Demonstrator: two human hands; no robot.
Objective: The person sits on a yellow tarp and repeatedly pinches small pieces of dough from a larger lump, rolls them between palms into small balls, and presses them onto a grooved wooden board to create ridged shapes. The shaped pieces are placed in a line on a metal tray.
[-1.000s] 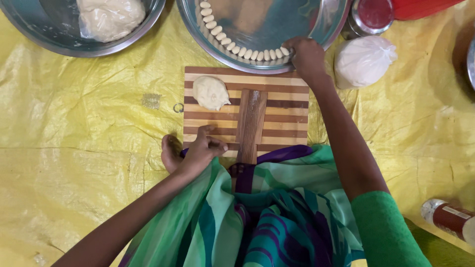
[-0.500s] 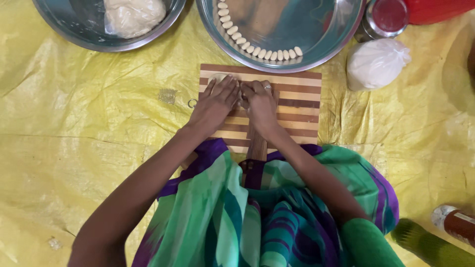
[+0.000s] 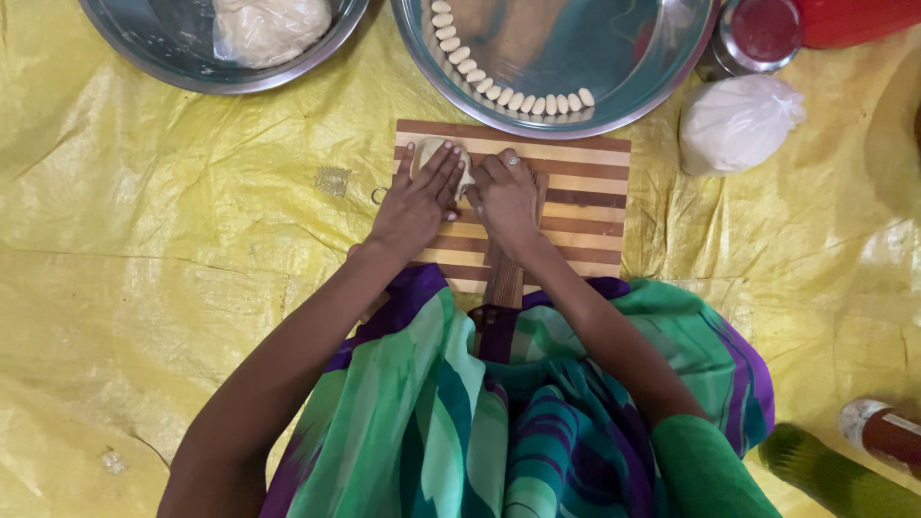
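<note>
Head view looks down on a yellow sheet (image 3: 144,240) spread under everything, well beyond both hands. Past the fingertips sits a wide steel tray (image 3: 614,91) with a curved row of small dough pieces (image 3: 508,96) along its near rim; up and to the left of the left hand is a steel bowl (image 3: 163,53) holding a big dough mass (image 3: 271,27). Under both hands lies a striped wooden board (image 3: 576,201). The left hand (image 3: 414,203) lies flat, fingers spread over a small dough lump (image 3: 434,153); the right hand (image 3: 506,197) presses beside it, fingers curled, though whether it touches the lump I cannot tell. That lump looks soft, light and slightly tacky, so it is best cupped gently around its sides rather than pinched.
</note>
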